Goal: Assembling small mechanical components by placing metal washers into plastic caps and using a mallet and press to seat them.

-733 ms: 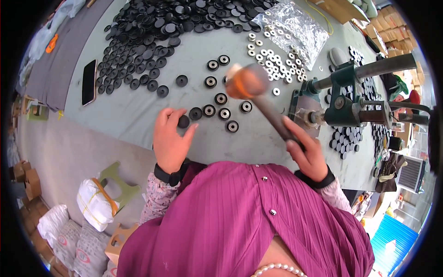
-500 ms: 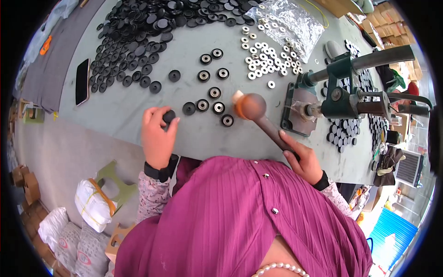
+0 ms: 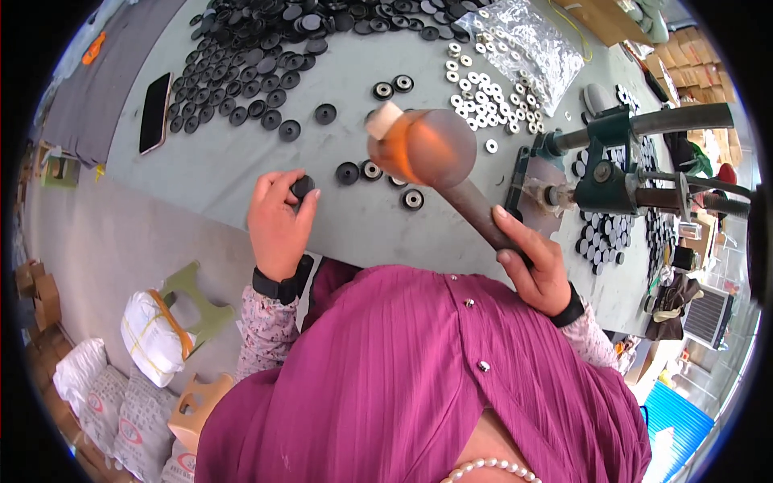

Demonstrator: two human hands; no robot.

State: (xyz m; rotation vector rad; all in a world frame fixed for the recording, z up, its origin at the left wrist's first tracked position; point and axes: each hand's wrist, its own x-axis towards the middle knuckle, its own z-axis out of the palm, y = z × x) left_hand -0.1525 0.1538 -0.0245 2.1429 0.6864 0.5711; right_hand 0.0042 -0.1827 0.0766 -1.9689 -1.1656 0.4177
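Observation:
My left hand (image 3: 276,227) pinches a small black round cap (image 3: 303,187) between thumb and fingers, at the table's near left. My right hand (image 3: 538,266) is closed round the handle of a mallet (image 3: 435,149), with an orange-brown head and a pale tip at one end. The mallet is raised over the table and blurred by motion. Beyond my left hand lie an open black cap (image 3: 347,173) and a black wheel with a metal bearing (image 3: 371,170). Another such wheel (image 3: 412,200) sits below the mallet head, which hides some others.
Black caps (image 3: 241,84) are heaped at the far left, beside a phone (image 3: 156,113). Metal bearings (image 3: 483,101) lie loose and in a clear plastic bag (image 3: 535,48) at the back. A green hand press (image 3: 604,157) stands on the right, with finished-looking pieces (image 3: 605,237) around it.
The mallet has come up closer to the view, its head larger and slightly higher. My left hand keeps the black cap almost in place. The whole view has shifted a little.

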